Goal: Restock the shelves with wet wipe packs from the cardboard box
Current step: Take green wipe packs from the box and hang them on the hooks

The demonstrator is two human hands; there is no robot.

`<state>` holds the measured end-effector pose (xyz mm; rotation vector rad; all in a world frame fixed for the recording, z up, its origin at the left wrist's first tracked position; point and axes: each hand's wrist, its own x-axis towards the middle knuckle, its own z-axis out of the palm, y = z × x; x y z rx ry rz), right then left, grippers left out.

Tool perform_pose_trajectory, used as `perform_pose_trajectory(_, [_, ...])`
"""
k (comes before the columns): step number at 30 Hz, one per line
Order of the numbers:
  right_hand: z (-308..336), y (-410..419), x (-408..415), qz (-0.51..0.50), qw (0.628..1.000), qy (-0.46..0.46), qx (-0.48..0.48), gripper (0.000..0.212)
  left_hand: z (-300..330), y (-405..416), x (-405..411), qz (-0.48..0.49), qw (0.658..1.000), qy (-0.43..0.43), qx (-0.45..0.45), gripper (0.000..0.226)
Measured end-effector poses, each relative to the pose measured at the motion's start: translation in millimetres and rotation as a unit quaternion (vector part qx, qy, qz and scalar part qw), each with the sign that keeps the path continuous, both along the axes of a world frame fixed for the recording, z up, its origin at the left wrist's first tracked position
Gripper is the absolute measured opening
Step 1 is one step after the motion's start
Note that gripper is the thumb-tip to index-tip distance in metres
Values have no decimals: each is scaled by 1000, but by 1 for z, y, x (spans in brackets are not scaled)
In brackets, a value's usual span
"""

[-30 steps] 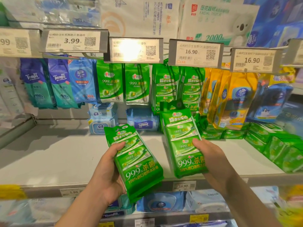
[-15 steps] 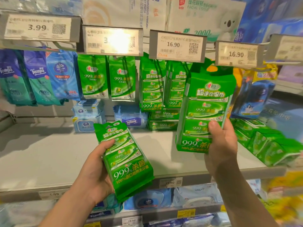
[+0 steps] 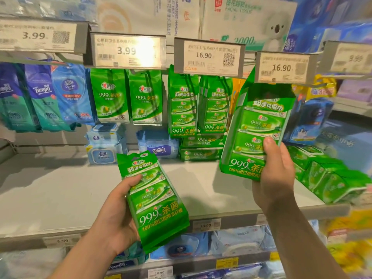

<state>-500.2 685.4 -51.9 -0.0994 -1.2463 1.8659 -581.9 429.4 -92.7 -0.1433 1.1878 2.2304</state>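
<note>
Supermarket aisle, grey shelf [image 3: 60, 190] running across the middle, price tags [image 3: 126, 51] hanging on rails above. Far left, hanging teal and blue Tempo packs [image 3: 43, 99], then a blue Vinda pack [image 3: 70, 95] just beside them. Below, stacked pale blue wipe tubs [image 3: 104, 143] on the shelf, with a blue Tempo pack [image 3: 159, 148] lying further right. Hanging next along, two small green wipe sachets [image 3: 109, 95], then two hooks of green multi-packs [image 3: 183, 105] with flat green packs [image 3: 201, 154] stacked underneath.

Down front, left hand [image 3: 114, 216] gripping a green wet wipe multi-pack [image 3: 155, 198] from its left edge, thumb across the front, fingers behind; pack tilted, top leaning away to the left, held low in front of the shelf edge. Up and right, right hand [image 3: 275, 174] pinching a second green wet wipe multi-pack [image 3: 259, 127] at its lower right corner, thumb on the front; pack raised upright, its top tucked under the 16.90 tag [image 3: 283, 67], in front of yellow hanging packs [image 3: 237, 87]. Cannot tell whether it is on a hook.

Further right, a dark blue hanging pack [image 3: 310, 119], blurred, and green packs [image 3: 330, 178] lying tumbled on the shelf. Lower shelf below with blue wipe packs [image 3: 241, 240]. Up top, a white facial tissue carton [image 3: 251, 17] with a koala.
</note>
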Motion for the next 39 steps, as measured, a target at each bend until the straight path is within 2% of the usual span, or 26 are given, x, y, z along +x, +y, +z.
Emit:
perform_pose_trajectory(5, [8, 2, -2, -1, 999, -28, -27, 25, -4, -2, 1, 3, 1000, 0, -16, 59])
perform_pose_trajectory(13, [11, 16, -12, 35, 994, -93, -45, 19, -4, -2, 2, 4, 1000, -6, -20, 60])
perform_pose_trajectory(17, [-9, 20, -16, 48, 993, -106, -36, 50, -2, -3, 2, 6, 1000, -12, -9, 57])
perform_pose_trajectory(21, [-37, 20, -22, 71, 991, -89, -66, 44, 0, -3, 1, 9, 1000, -20, -6, 57])
perform_pose_trajectory(23, [-44, 16, -27, 85, 988, -85, -94, 48, 0, -2, 0, 9, 1000, -21, -2, 56])
perform_pose_trajectory(28, [-36, 10, -47, 87, 988, -63, -114, 44, -1, -3, -3, 3, 1000, -19, 4, 58])
perform_pose_trajectory(32, [-28, 18, -72, 67, 986, -83, -130, 39, -3, -5, -5, 2, 1000, -21, 6, 60])
perform_pose_trajectory(37, [-15, 23, -98, 44, 983, -93, -153, 71, -5, -7, -7, 4, 1000, -28, 13, 56])
perform_pose_trajectory(39, [-13, 27, -109, 35, 982, -96, -160, 69, -5, -9, -7, 4, 1000, -29, 12, 56])
